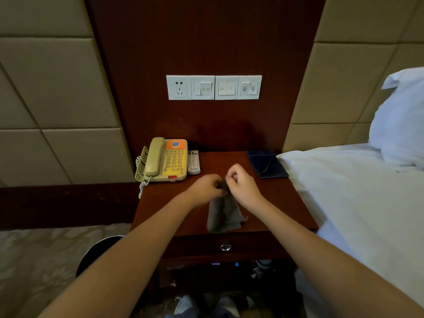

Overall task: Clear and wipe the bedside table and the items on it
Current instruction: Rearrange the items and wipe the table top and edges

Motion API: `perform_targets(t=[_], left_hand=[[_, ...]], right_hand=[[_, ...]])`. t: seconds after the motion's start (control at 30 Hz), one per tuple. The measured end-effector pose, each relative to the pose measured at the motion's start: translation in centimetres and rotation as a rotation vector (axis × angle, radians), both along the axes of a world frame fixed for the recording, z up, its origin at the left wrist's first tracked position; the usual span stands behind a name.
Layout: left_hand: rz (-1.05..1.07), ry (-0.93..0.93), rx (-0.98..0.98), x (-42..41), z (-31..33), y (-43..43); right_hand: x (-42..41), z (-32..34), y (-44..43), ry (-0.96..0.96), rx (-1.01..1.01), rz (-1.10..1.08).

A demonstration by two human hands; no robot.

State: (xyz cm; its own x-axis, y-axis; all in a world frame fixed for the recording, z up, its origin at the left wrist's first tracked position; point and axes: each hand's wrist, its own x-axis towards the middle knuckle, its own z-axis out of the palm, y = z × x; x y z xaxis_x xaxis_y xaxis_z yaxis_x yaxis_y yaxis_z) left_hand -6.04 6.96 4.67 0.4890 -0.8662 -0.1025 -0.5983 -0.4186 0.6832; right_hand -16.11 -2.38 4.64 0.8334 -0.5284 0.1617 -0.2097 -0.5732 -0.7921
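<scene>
A grey cloth [223, 214] hangs over the middle of the dark wooden bedside table [165, 207]. My left hand [206, 189] and my right hand [241, 183] pinch its top edge close together above the tabletop. At the back left of the table stands a beige and yellow telephone [165, 160], with a white remote control [193, 162] lying right beside it. A dark blue folder with a pen on it [267, 165] lies at the back right corner.
A bed with white sheets [355, 191] and a pillow [403, 120] adjoins the table's right side. White wall switches and a socket [213, 87] sit above the table. A drawer knob [225, 247] is on the front. A dark round bin [101, 251] stands at lower left.
</scene>
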Motion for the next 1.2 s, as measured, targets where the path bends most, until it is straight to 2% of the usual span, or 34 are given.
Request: perform_targets(t=[0.13, 0.3, 0.4, 0.57, 0.7, 0.77, 0.87, 1.0, 1.2], left_hand=[[0.061, 0.046, -0.169, 0.3, 5.2, 1.5], [0.259, 0.175, -0.47, 1.2, 11.5, 4.0], [0.323, 0.239, -0.521, 2.3, 14.0, 5.7], [0.333, 0.051, -0.462, 2.0, 16.5, 8.7], [0.243, -0.198, -0.338, 1.1, 17.2, 10.8], [0.24, -0.289, -0.293, 0.9, 17.7, 11.9], [0.297, -0.316, -0.285, 0.7, 18.6, 13.6], [0.364, -0.333, -0.29, 0.0, 20.7, 15.7], [0.426, -0.004, -0.459, -4.7, 24.2, 14.9]], right_hand=[[0.2, 4.8, 0.6, -0.046, 0.077, -0.003], [-2.2, 8.5, 0.9, 0.129, 0.222, 0.195], [-3.5, 9.8, 0.5, 0.193, 0.203, 0.217], [-4.4, 12.9, 1.1, 0.284, 0.16, 0.179], [-4.7, 14.0, 2.2, 0.392, -0.208, 0.105], [-5.5, 14.4, 2.4, 0.397, -0.227, 0.088], [-6.9, 15.7, 2.6, 0.336, -0.175, 0.078], [-8.6, 18.6, 3.3, 0.157, 0.091, 0.049], [-9.2, 23.6, 7.6, 0.067, 0.351, 0.051]])
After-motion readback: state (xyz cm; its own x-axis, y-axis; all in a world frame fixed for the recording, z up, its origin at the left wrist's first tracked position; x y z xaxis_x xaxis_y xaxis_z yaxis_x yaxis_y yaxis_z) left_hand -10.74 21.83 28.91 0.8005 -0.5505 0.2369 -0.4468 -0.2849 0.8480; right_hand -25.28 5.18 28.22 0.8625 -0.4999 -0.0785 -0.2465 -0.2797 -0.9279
